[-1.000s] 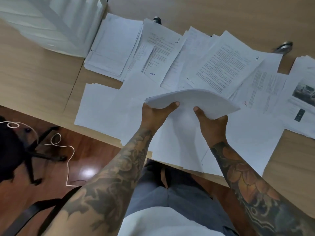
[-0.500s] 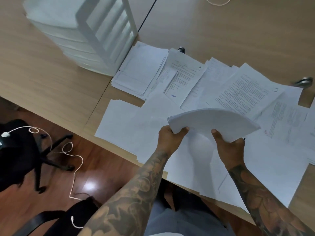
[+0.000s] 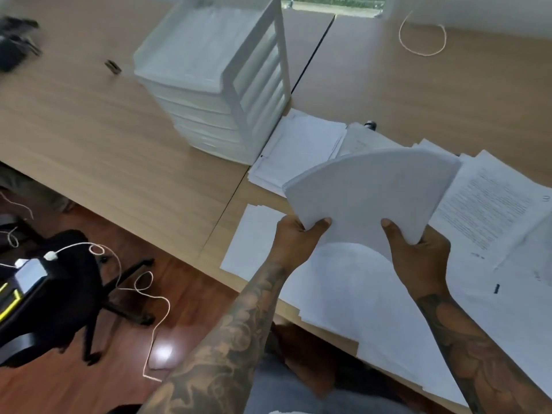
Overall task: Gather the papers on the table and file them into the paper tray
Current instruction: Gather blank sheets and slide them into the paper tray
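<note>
Two tattooed forearms reach forward over a wooden table [image 3: 119,138]. The left hand [image 3: 294,237] and the right hand [image 3: 418,255] are apart, each gripping a near corner of one thick stack of white paper [image 3: 370,198], thumbs on top. The stack is raised above the table and bows upward in the middle.

One white paper tray [image 3: 215,70] with several stacked tiers stands on the table, up and to the left of the held stack and apart from it. Just beside its base lies one neat pile of sheets [image 3: 298,144]. More loose sheets [image 3: 493,210], too overlapped to count, cover the table under and to the right of the hands. One black office chair [image 3: 68,288] stands on the floor at lower left.

Compared with half a second ago, the tray sits fuller in view and nearer the centre, and the held stack is closer to it.
</note>
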